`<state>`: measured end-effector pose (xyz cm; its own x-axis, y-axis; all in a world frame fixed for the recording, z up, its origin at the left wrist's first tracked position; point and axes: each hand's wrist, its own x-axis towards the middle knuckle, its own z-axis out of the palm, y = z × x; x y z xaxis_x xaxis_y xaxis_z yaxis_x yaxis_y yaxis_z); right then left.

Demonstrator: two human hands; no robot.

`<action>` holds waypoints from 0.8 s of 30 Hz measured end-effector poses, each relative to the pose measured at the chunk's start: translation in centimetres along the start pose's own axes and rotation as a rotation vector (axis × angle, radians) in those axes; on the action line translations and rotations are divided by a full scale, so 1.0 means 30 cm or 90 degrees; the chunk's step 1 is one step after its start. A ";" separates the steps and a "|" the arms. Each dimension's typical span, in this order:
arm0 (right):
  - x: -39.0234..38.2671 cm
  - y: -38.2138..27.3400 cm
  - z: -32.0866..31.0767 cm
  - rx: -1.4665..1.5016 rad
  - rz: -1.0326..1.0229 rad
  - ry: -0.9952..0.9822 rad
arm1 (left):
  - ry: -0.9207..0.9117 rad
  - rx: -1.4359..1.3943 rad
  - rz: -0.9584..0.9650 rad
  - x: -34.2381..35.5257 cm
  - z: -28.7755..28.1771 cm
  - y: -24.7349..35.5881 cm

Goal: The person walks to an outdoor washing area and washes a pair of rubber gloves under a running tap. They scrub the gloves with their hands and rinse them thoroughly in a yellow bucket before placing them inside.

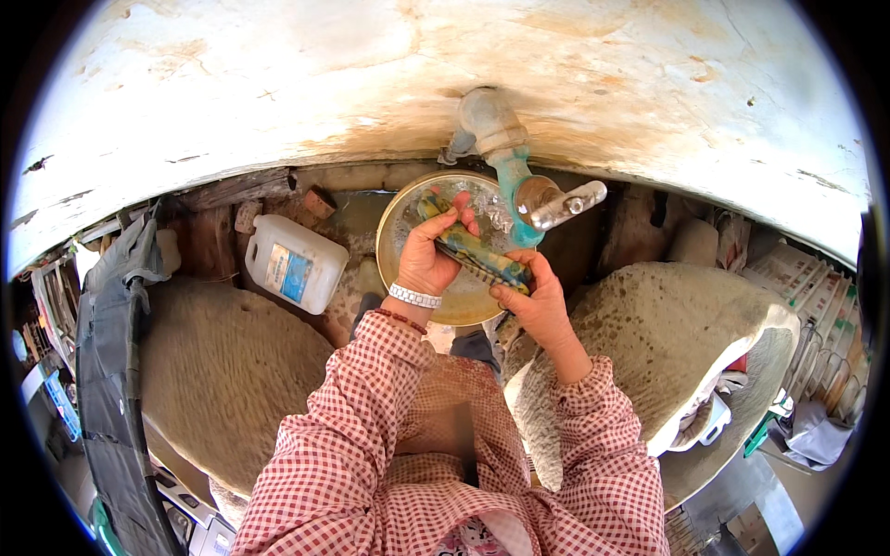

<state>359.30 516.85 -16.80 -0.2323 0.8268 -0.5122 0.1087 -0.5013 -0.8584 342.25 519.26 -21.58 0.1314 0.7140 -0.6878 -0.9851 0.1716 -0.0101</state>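
Between my two hands is a long, mottled green-and-yellow camouflage-patterned thing (473, 252) with a dark ridged edge; its exact kind is hard to make out. My left hand (432, 258), wearing a white bracelet watch and a beaded band, is closed around its upper left part. At the lower right end, my right hand (540, 306) pinches it between thumb and fingers. Both hands are over a round metal basin (381, 243) holding rippling, bubbly water. Above the basin's right side juts a teal and rusty tap (515, 181), its metal handle (571, 204) pointing right.
A stained pale wall (306, 83) rises behind the tap. Left of the basin lies a whitish plastic jug (298, 264) with a label, near a brick piece (320, 201). Large rough stone slabs (227, 371) (677, 324) flank me. Dark sheeting (109, 371) hangs far left.
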 end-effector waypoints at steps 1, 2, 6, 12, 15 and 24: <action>0.027 0.011 -0.031 0.016 0.058 0.029 | -0.002 0.035 0.011 -0.003 0.002 -0.004; 0.057 0.033 -0.062 0.032 0.038 0.071 | 0.028 0.058 0.004 0.001 -0.003 -0.019; 0.172 0.063 -0.096 0.209 0.078 0.189 | 0.150 0.165 0.017 0.030 -0.040 -0.067; 0.166 0.008 0.111 0.018 -0.106 0.026 | 0.136 0.196 0.008 0.081 -0.061 -0.044; 0.136 -0.055 0.262 -0.170 -0.176 0.018 | -0.012 0.181 0.036 -0.005 0.010 -0.011; 0.412 0.144 0.118 -0.203 -0.023 0.202 | 0.307 0.297 0.003 -0.036 0.084 -0.073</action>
<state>353.46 524.00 -26.76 0.0608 0.9044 -0.4224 0.4103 -0.4084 -0.8154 344.54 519.81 -18.98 -0.0440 0.3513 -0.9352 -0.8203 0.5216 0.2345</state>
